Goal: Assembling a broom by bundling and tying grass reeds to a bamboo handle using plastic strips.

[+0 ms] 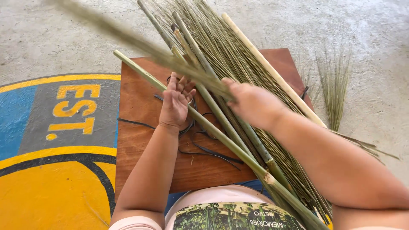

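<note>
Gripping a blurred green stalk (140,44) near its lower end, the right hand (251,102) is closed around it, and the stalk runs up and away to the left, above the board. The left hand (174,104) rests just beside it, fingers loosely curled on a thick green stem (213,132) that crosses the wooden board (136,140) diagonally; whether those fingers actually clasp the stem cannot be told. A bundle of thin reeds (221,47) lies under the right forearm. Dark strips (208,151) lie on the board below the left wrist.
</note>
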